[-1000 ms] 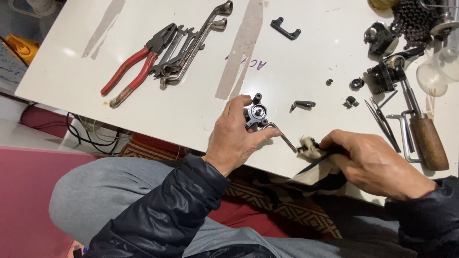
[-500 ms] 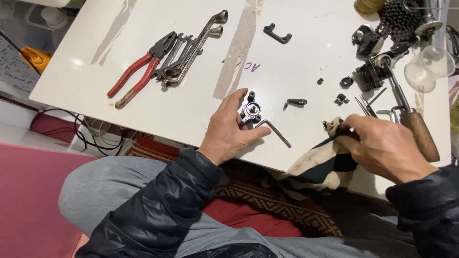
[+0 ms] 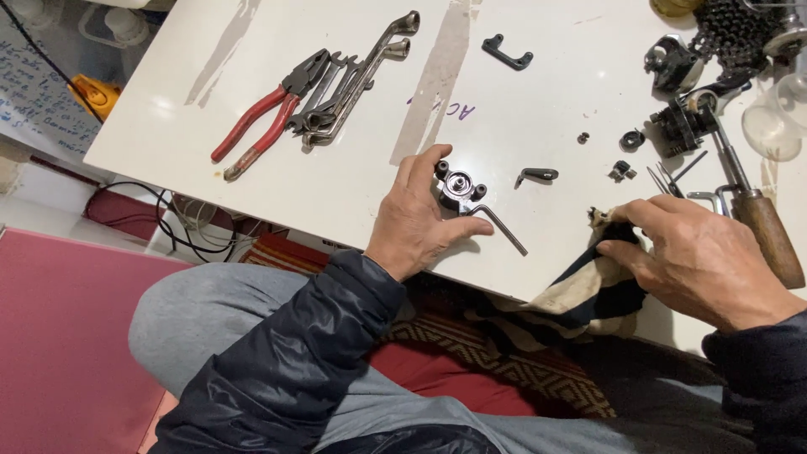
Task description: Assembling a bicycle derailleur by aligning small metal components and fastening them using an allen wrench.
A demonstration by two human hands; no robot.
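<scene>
Head view: left hand (image 3: 414,220) rests on the near edge of the white table (image 3: 252,176), fingers partly curled around a small round metal part (image 3: 460,185) with two black knobs, thumb and forefinger pinching its sides. A thin L-shaped hex key (image 3: 504,229) lies flat on the table just beside the part, its short end near the thumb.

Change from a second ago: the right hand (image 3: 702,256) then held the key's far end together with the rag; now it has let go of the key and moved right, fingers half closed on a striped cream-and-dark rag (image 3: 593,290) that hangs over the table edge. The part has stayed put in the left hand. Judged from that, the key work on the part is paused and wiping is in hand.

Outward: small black bent lever (image 3: 536,175) beyond the part; red-handled pliers (image 3: 267,122) and a bunch of wrenches (image 3: 357,76) to the far left; a black bracket (image 3: 507,53) at top; loose nuts (image 3: 623,171); a wooden-handled tool (image 3: 761,227) just past the right hand; black mechanical parts (image 3: 685,122) and a cog cluster (image 3: 731,29) at top right.

Containers: a clear glass (image 3: 777,118) at the right edge; cannot tell what it holds.
</scene>
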